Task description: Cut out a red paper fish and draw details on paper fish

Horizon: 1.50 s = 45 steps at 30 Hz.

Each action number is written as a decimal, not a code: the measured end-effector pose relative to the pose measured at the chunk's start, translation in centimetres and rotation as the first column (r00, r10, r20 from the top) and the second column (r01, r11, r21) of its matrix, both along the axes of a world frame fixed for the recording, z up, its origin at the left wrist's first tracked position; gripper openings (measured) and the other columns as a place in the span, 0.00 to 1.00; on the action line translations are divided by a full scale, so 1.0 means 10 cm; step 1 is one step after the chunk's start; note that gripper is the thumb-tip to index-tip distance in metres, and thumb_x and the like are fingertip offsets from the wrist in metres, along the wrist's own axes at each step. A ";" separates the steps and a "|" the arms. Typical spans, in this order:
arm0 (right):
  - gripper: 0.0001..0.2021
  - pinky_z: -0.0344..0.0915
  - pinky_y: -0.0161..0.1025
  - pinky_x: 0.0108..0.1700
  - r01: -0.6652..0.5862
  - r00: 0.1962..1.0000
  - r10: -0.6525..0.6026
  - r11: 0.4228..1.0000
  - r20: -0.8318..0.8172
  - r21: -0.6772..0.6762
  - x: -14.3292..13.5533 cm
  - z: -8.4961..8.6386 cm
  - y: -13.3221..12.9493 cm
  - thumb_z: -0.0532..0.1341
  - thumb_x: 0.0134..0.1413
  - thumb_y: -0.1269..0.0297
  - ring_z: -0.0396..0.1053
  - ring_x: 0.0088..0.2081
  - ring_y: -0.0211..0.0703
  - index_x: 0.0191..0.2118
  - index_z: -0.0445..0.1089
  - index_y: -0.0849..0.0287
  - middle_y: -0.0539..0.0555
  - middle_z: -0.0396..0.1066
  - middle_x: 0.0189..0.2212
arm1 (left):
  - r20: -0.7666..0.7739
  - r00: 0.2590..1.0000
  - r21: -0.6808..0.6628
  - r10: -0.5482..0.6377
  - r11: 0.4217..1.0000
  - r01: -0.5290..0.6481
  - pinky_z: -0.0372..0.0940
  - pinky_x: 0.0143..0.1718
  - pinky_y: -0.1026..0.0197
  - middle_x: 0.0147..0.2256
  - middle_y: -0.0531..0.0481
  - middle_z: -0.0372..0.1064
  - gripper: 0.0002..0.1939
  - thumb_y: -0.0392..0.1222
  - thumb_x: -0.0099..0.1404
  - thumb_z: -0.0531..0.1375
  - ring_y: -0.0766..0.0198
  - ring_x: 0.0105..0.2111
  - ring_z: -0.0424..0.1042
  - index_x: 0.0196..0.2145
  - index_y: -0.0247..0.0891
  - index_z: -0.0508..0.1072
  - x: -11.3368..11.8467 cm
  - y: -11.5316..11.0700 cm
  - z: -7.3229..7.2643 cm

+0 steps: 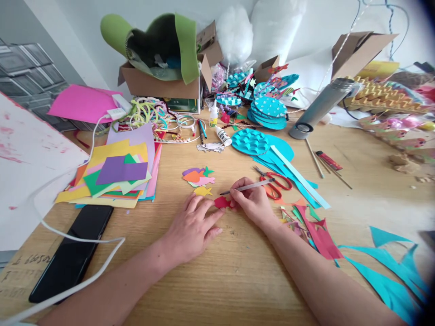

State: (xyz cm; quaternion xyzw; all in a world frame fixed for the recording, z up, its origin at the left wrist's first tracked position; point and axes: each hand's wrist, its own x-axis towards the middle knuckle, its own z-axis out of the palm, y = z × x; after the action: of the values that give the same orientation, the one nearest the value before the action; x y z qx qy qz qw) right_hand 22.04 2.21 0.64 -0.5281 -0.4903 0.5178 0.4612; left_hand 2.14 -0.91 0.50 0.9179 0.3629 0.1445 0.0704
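Observation:
A small red paper fish (222,202) lies on the table under both hands. My left hand (193,222) lies open, its fingers spread, the fingertips at the fish's left end. In my right hand (250,199) a slim pen (253,185) is pinched, and its tip points left above the red fish. Part of the fish's right end is hidden by my right fingers. Just beyond my left hand sit a yellow paper fish (203,191) and a small pile of cut fish in orange (193,176), purple and pink. Red-handled scissors (277,184) rest beyond my right hand.
Coloured paper sheets (122,171) and a black phone (73,253) with a white cable lie left. Red scraps (317,233) and blue scraps (384,262) are at right. Glue bottles (223,136), blue discs (250,141) and a metal flask (322,108) stand or lie farther back.

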 end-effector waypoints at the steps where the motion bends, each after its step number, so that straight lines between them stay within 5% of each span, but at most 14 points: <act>1: 0.10 0.64 0.32 0.18 -0.011 1.000 0.011 1.000 0.012 -0.009 0.00 0.00 0.00 0.65 0.47 0.62 0.66 0.17 0.36 0.29 0.63 0.58 0.47 0.67 0.16 | -0.006 1.000 -0.002 -0.001 1.000 0.001 0.54 0.59 0.41 0.52 0.44 0.62 0.20 0.48 0.69 0.53 0.50 0.54 0.56 0.56 0.43 0.68 0.00 0.00 0.00; 45: 0.12 0.59 0.28 0.14 -0.075 0.995 0.075 0.997 0.073 0.003 0.00 -0.08 0.01 0.63 0.52 0.59 0.63 0.14 0.33 0.29 0.58 0.57 0.46 0.68 0.16 | -0.063 0.998 -0.025 0.015 1.000 -0.016 0.52 0.61 0.41 0.53 0.48 0.64 0.20 0.47 0.69 0.52 0.50 0.56 0.55 0.58 0.44 0.66 -0.01 -0.02 0.04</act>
State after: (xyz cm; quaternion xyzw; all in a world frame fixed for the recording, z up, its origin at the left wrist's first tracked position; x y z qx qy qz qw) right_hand 22.04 2.33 -0.16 -0.5266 -0.5277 0.5137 0.4247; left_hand 2.06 -1.07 0.90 0.9181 0.3739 0.1116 0.0693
